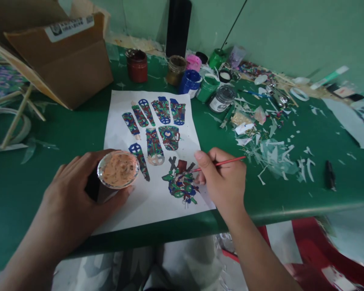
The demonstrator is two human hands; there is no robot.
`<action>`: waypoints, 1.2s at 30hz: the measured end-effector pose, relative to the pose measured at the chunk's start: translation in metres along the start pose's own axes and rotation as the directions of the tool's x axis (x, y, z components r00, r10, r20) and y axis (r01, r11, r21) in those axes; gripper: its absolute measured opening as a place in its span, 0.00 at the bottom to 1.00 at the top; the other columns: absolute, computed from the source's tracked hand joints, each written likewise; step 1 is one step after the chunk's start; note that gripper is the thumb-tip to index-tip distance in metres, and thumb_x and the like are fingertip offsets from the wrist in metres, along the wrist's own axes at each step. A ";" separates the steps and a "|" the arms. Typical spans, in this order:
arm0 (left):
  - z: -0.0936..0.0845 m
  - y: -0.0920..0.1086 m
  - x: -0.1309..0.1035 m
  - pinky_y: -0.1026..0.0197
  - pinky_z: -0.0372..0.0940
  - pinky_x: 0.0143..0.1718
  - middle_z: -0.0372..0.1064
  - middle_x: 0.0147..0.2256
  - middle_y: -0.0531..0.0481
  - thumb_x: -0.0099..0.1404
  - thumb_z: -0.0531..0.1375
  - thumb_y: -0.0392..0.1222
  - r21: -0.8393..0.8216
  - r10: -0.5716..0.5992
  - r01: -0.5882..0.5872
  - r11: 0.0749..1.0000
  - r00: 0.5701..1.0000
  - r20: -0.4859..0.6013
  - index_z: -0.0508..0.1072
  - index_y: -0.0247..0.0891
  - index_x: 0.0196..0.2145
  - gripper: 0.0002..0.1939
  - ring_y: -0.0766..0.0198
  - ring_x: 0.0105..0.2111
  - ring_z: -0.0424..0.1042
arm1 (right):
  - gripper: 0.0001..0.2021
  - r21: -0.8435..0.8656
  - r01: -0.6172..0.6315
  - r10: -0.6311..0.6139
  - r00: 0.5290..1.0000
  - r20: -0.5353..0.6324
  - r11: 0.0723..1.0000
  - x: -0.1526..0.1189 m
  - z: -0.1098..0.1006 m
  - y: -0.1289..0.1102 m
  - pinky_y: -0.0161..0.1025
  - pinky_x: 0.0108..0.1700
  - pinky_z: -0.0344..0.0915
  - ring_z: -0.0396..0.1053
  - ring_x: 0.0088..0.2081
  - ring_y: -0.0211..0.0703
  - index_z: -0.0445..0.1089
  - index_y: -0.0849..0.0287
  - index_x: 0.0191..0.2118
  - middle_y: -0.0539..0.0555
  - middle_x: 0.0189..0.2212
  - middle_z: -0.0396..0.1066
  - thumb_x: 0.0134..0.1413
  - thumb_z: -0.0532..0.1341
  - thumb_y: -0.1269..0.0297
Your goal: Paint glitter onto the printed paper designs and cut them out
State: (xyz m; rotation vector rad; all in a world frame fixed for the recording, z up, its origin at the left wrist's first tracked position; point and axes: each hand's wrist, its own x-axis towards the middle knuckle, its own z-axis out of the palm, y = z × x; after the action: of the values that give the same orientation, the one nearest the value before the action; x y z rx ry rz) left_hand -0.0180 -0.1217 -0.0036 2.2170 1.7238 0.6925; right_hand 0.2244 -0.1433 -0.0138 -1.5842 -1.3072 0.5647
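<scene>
My left hand (75, 194) is wrapped round a jar of peach-coloured paint (118, 169), its open top facing up, over the left part of a white paper sheet (124, 218). Between the fingers of my right hand (221, 178) is a thin red paintbrush (230, 161). The brush tip meets a colourful painted figure (182, 182) at the sheet's lower right. Farther up the paper lie several painted pieces (162, 111) in green, blue and dark red, with a painted piece with a peach end (154, 147) among them.
Open paint jars stand behind the sheet, including red (137, 66), blue (190, 83) and green (208, 87). A cardboard box (66, 60) is at the back left. Clear scraps (273, 157) litter the right side, near a black pen (330, 176). A black phone-like slab (178, 28) leans on the wall.
</scene>
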 end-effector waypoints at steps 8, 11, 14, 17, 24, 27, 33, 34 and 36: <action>-0.001 -0.001 -0.001 0.53 0.63 0.42 0.71 0.37 0.51 0.58 0.57 0.55 0.020 0.024 -0.025 0.999 1.000 0.013 0.69 0.45 0.45 0.20 0.54 0.38 0.71 | 0.23 0.033 -0.025 0.026 0.999 -0.019 0.999 -0.001 0.000 0.001 0.30 0.18 0.59 0.67 0.14 0.33 0.54 0.54 0.18 0.43 0.10 0.59 0.59 0.60 0.53; 0.000 -0.004 -0.001 0.53 0.63 0.40 0.71 0.36 0.52 0.58 0.58 0.56 0.015 0.052 -0.052 0.999 0.999 -0.001 0.69 0.47 0.45 0.20 0.54 0.36 0.71 | 0.23 0.054 -0.011 0.013 1.000 -0.025 0.998 -0.001 0.000 0.002 0.29 0.18 0.59 0.66 0.13 0.33 0.54 0.55 0.17 0.43 0.09 0.58 0.58 0.61 0.53; 0.002 -0.005 0.000 0.53 0.63 0.38 0.70 0.35 0.52 0.57 0.58 0.57 0.012 0.056 -0.056 0.998 0.998 -0.016 0.69 0.47 0.44 0.20 0.53 0.35 0.71 | 0.23 0.038 0.004 -0.001 0.997 -0.071 0.999 -0.001 -0.001 0.003 0.28 0.17 0.59 0.66 0.13 0.33 0.54 0.55 0.17 0.42 0.09 0.58 0.59 0.61 0.54; 0.003 -0.006 0.000 0.52 0.63 0.39 0.71 0.36 0.51 0.57 0.58 0.56 0.011 0.066 -0.066 0.998 0.998 -0.022 0.69 0.47 0.45 0.20 0.53 0.36 0.71 | 0.23 0.075 -0.006 0.014 0.994 -0.107 0.997 -0.001 0.000 0.004 0.28 0.17 0.60 0.66 0.13 0.33 0.55 0.55 0.17 0.42 0.09 0.58 0.59 0.60 0.54; 0.002 -0.005 0.000 0.51 0.64 0.40 0.71 0.37 0.50 0.57 0.58 0.56 0.013 0.069 -0.069 0.998 0.997 -0.027 0.69 0.45 0.45 0.21 0.52 0.37 0.72 | 0.23 0.009 0.031 -0.030 0.995 -0.099 0.999 -0.001 0.001 0.003 0.27 0.16 0.57 0.67 0.14 0.33 0.54 0.55 0.16 0.43 0.09 0.58 0.59 0.59 0.56; 0.002 -0.005 0.001 0.50 0.65 0.41 0.72 0.37 0.49 0.56 0.58 0.57 0.012 0.061 -0.060 0.998 0.998 -0.025 0.69 0.44 0.45 0.21 0.51 0.37 0.72 | 0.23 0.010 0.029 -0.028 0.996 -0.086 1.000 -0.001 0.001 0.004 0.28 0.17 0.57 0.65 0.13 0.33 0.54 0.55 0.17 0.43 0.09 0.58 0.59 0.59 0.54; 0.002 -0.006 0.001 0.49 0.65 0.40 0.72 0.37 0.47 0.55 0.58 0.58 0.015 0.026 -0.026 1.000 1.000 -0.008 0.70 0.44 0.45 0.23 0.50 0.37 0.72 | 0.24 0.028 0.033 -0.031 0.996 -0.081 0.999 0.000 0.001 0.004 0.29 0.18 0.58 0.63 0.13 0.32 0.53 0.55 0.17 0.43 0.09 0.57 0.60 0.58 0.53; 0.002 -0.006 0.001 0.48 0.65 0.40 0.72 0.37 0.47 0.54 0.58 0.58 0.016 0.021 -0.021 1.000 1.000 -0.006 0.70 0.44 0.45 0.24 0.50 0.37 0.72 | 0.23 0.029 0.033 -0.031 0.997 -0.074 0.999 0.000 0.001 0.004 0.28 0.17 0.57 0.64 0.13 0.32 0.53 0.55 0.17 0.43 0.09 0.57 0.59 0.58 0.53; 0.002 -0.006 0.001 0.48 0.65 0.40 0.72 0.37 0.47 0.54 0.58 0.59 0.006 0.013 -0.013 1.000 1.000 -0.004 0.70 0.44 0.45 0.24 0.51 0.37 0.72 | 0.23 0.042 0.023 -0.020 0.997 -0.075 0.999 0.000 0.002 0.004 0.28 0.16 0.56 0.64 0.13 0.32 0.53 0.55 0.17 0.43 0.10 0.56 0.59 0.58 0.54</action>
State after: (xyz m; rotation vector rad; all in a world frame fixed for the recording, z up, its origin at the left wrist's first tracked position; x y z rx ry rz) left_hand -0.0223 -0.1187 -0.0076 2.2345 1.7173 0.6964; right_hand 0.2253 -0.1422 -0.0182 -1.5399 -1.2471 0.5116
